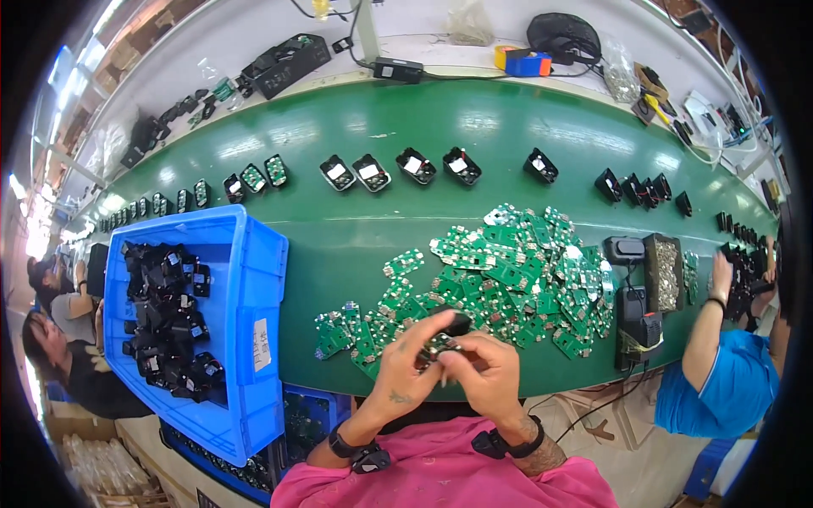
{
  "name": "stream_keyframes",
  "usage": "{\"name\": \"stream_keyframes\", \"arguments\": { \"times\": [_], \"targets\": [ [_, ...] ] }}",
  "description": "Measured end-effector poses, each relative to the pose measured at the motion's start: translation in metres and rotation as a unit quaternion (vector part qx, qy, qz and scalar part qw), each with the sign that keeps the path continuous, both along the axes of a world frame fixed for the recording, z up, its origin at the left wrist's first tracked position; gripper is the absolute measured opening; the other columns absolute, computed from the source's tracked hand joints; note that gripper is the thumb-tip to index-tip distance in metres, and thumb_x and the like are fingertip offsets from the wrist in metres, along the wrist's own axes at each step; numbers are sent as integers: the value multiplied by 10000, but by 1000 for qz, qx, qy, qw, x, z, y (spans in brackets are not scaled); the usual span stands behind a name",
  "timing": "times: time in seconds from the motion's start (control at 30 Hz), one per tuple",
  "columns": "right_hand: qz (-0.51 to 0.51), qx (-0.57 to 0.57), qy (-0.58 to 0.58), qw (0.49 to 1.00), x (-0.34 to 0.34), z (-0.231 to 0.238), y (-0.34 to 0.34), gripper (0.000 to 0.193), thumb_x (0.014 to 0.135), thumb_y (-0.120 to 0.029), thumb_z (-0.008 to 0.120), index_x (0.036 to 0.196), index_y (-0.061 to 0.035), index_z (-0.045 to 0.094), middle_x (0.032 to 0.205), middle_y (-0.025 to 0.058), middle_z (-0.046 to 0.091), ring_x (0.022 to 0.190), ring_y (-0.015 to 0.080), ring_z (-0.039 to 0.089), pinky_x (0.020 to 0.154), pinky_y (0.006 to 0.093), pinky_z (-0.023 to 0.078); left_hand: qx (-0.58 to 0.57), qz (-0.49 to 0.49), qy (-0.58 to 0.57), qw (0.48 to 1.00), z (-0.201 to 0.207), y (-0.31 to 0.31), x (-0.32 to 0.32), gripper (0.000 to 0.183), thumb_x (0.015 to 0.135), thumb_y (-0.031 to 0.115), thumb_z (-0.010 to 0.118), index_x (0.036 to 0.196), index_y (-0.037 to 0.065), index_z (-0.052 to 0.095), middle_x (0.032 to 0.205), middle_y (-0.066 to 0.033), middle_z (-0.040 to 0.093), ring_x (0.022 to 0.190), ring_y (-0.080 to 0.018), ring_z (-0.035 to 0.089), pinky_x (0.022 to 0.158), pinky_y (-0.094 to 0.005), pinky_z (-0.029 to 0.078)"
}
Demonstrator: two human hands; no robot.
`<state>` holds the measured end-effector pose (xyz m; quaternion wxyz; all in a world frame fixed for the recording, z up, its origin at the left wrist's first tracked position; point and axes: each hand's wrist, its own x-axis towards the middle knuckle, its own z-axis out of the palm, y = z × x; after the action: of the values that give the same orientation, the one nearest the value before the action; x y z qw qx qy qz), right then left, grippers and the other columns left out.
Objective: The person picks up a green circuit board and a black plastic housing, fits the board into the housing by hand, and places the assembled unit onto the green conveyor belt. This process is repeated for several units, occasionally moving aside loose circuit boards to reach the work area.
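Note:
Above the near edge of the green table, my two hands meet around a small black plastic housing (457, 323) with a green circuit board (438, 346) at its near side. My left hand (405, 370) is closed on the housing from the left. From the right, my right hand (486, 369) pinches at the circuit board with thumb and fingers. The fingers partly hide how board and housing fit together. Just beyond my hands, a large heap of loose green circuit boards (525, 275) spreads over the tabletop (339, 254).
A blue crate (263, 296) of black housings (174, 317) stands left. Open black cases (416, 166) form a row across the table. Right of the heap are black power units (633, 317) and a tray of small metal parts (665, 275). Co-workers sit left and right, one in a blue shirt (720, 385).

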<state>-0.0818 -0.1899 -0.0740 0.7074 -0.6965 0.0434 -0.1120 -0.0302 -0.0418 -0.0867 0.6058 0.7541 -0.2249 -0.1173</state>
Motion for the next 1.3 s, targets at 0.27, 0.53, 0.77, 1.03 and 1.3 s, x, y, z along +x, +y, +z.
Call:
{"name": "stream_keyframes", "arguments": {
  "times": [0.27,0.53,0.77,1.03,1.3],
  "targets": [
    [11,-23,96,995,1,4,-21,214,941,-116,669,765,0,627,604,4,577,502,60,506,458,252,368,-70,-47,63,994,1,1,0,608,819,-143,626,1382,61,522,1293,-123,539,1094,-194,639,859,-302,582],
    [-5,-237,10,971,-2,26,-3,181,911,-130,695,803,10,659,696,115,639,573,239,608,515,340,451,-140,91,-137,976,-16,-12,6,488,853,-126,563,1310,41,596,1332,-196,567,1035,-236,678,771,-293,591],
    [14,-242,-31,970,3,20,-4,161,936,-114,650,823,-1,669,689,112,625,558,275,606,509,368,459,-85,130,-123,980,-10,-16,-3,501,867,-106,501,1352,8,555,1234,-190,648,973,-224,678,781,-280,532],
    [-82,-269,-56,958,9,9,5,265,944,-100,627,691,-36,577,608,105,545,493,294,545,459,399,411,-103,99,42,989,-3,-16,-3,506,922,-85,435,1424,-23,436,1322,-138,569,1092,-168,606,842,-291,543],
    [-79,-382,-10,921,13,-4,0,331,951,-192,633,668,-51,539,612,115,556,517,309,576,463,419,434,-216,31,166,962,-10,-7,7,470,973,18,491,1432,-5,391,1332,-166,549,782,-129,646,644,-244,561]
  ]
}}
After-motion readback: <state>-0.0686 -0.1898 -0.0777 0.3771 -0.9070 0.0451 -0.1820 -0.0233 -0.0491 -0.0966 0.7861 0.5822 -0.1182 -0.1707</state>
